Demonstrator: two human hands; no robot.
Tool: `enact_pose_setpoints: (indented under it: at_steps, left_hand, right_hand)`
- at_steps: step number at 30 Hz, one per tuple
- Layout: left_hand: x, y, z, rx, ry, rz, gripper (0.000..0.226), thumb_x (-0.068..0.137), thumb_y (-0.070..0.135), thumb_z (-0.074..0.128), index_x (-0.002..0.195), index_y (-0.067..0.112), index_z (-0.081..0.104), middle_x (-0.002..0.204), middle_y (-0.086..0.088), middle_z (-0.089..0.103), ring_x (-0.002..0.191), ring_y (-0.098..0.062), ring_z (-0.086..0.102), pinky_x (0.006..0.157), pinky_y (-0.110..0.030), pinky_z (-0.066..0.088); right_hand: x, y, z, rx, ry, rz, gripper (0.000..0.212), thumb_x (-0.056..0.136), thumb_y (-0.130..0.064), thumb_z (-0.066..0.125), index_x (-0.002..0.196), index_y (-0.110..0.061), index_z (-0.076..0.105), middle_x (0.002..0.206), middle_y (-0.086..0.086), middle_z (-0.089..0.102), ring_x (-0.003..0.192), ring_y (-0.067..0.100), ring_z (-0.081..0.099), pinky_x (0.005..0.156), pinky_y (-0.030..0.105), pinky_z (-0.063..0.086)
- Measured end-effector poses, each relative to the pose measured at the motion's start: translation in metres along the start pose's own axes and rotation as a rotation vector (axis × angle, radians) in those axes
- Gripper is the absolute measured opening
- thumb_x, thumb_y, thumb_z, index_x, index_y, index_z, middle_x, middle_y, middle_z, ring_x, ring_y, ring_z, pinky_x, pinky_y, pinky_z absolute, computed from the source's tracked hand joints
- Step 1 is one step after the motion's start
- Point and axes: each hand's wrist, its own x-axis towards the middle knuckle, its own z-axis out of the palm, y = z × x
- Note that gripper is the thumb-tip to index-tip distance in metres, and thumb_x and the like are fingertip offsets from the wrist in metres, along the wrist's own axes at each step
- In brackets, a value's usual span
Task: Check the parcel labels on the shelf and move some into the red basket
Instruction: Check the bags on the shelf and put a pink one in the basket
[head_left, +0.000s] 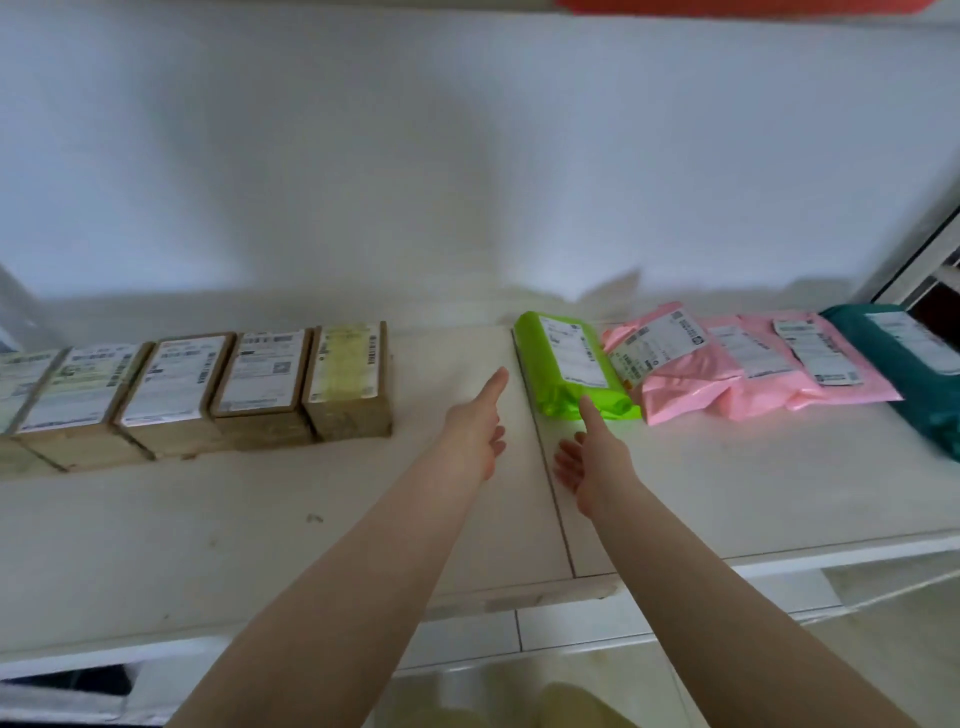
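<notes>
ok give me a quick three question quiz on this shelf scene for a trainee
1. True or false: the left hand grips a cardboard box.
2. Which parcel is the right hand nearest? A) green parcel B) teal parcel C) pink parcel
3. Fill in: the pink parcels lie between the green parcel and the ____ parcel.

Key: 1 false, the left hand is open over the bare shelf. 2 A, its thumb reaches the parcel's near end. 3 teal.
</notes>
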Motion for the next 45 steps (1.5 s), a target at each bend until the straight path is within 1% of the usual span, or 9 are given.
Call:
enact_pose_setpoints:
  at_steps: [3,6,8,11,19,26,31,35,45]
  left_hand:
    - [0.004,-0.003,0.036,0.036,0.052,0.032,0.071,0.070,0.059,0.077,0.114,0.006,0.056,0.085,-0.002,0.055,0.071,-0.017,0.053,0.068,-0.026,0.048]
    - [0.018,-0.009,0.067,0.035,0.105,0.058,0.098,0.047,0.068,0.080,0.120,0.004,0.059,0.116,-0.015,0.067,0.102,-0.029,0.067,0.077,-0.032,0.053]
    - [0.025,-0.011,0.074,0.092,0.160,0.098,0.099,0.051,0.065,0.080,0.125,0.003,0.056,0.123,-0.016,0.064,0.111,-0.035,0.063,0.079,-0.034,0.051]
    - [0.032,-0.013,0.093,0.183,0.249,0.153,0.098,0.054,0.063,0.080,0.126,0.001,0.053,0.124,-0.015,0.062,0.109,-0.035,0.062,0.092,-0.042,0.053]
    - [0.040,-0.020,0.089,0.069,0.245,0.221,0.057,0.070,0.035,0.081,0.107,-0.006,0.068,0.104,-0.022,0.072,0.087,-0.034,0.071,0.082,-0.050,0.059]
    - [-0.008,-0.008,0.047,-0.184,0.197,0.225,0.025,0.088,0.021,0.071,0.108,0.012,0.059,0.087,-0.004,0.066,0.072,-0.016,0.064,0.077,-0.034,0.053]
    - [-0.033,-0.001,0.008,-0.266,0.099,0.242,0.037,0.089,0.016,0.068,0.122,0.003,0.058,0.096,-0.007,0.071,0.079,-0.017,0.068,0.065,-0.026,0.061]
    - [-0.049,-0.002,-0.018,-0.304,0.026,0.279,0.041,0.088,0.010,0.067,0.127,0.001,0.057,0.115,-0.014,0.070,0.088,-0.019,0.070,0.072,-0.027,0.061]
    - [-0.059,-0.005,-0.065,-0.304,-0.088,0.312,0.049,0.086,0.010,0.068,0.133,0.011,0.055,0.115,-0.006,0.073,0.096,-0.013,0.070,0.094,-0.032,0.052]
  right_hand:
    - [0.010,-0.020,-0.023,-0.007,-0.009,0.020,0.045,0.091,-0.051,0.064,0.082,-0.009,0.051,0.074,0.008,0.045,0.060,0.019,0.045,0.056,0.029,0.041]
    - [0.020,-0.034,-0.034,0.004,-0.049,0.030,0.043,0.092,-0.049,0.063,0.095,-0.007,0.055,0.072,0.007,0.042,0.059,0.018,0.043,0.055,0.029,0.040]
    - [0.022,-0.034,-0.032,0.010,-0.052,0.046,0.043,0.092,-0.049,0.064,0.105,-0.009,0.055,0.070,0.007,0.041,0.057,0.018,0.042,0.055,0.028,0.041]
    - [0.030,-0.044,-0.038,0.000,-0.088,0.063,0.035,0.092,-0.047,0.065,0.101,-0.014,0.056,0.069,0.005,0.040,0.056,0.017,0.041,0.055,0.026,0.039]
    - [0.037,-0.051,-0.038,-0.012,-0.112,0.105,0.029,0.089,-0.043,0.070,0.084,-0.020,0.053,0.069,0.004,0.040,0.056,0.014,0.041,0.054,0.028,0.042]
    - [0.036,-0.049,-0.022,-0.081,-0.167,-0.007,0.032,0.082,-0.040,0.078,0.078,-0.013,0.061,0.078,0.006,0.056,0.070,0.020,0.053,0.066,0.033,0.051]
    - [0.021,-0.040,-0.006,0.004,-0.361,-0.083,0.030,0.088,-0.024,0.074,0.112,-0.007,0.068,0.088,0.003,0.075,0.071,0.014,0.070,0.069,0.028,0.060]
    - [0.009,-0.030,-0.003,-0.003,-0.468,-0.179,0.026,0.090,-0.010,0.070,0.115,-0.004,0.069,0.083,0.002,0.079,0.067,0.013,0.075,0.058,0.025,0.060]
    - [-0.011,-0.011,0.010,-0.022,-0.540,-0.358,0.026,0.086,-0.001,0.070,0.111,-0.010,0.070,0.100,0.010,0.079,0.086,0.026,0.076,0.080,0.041,0.063]
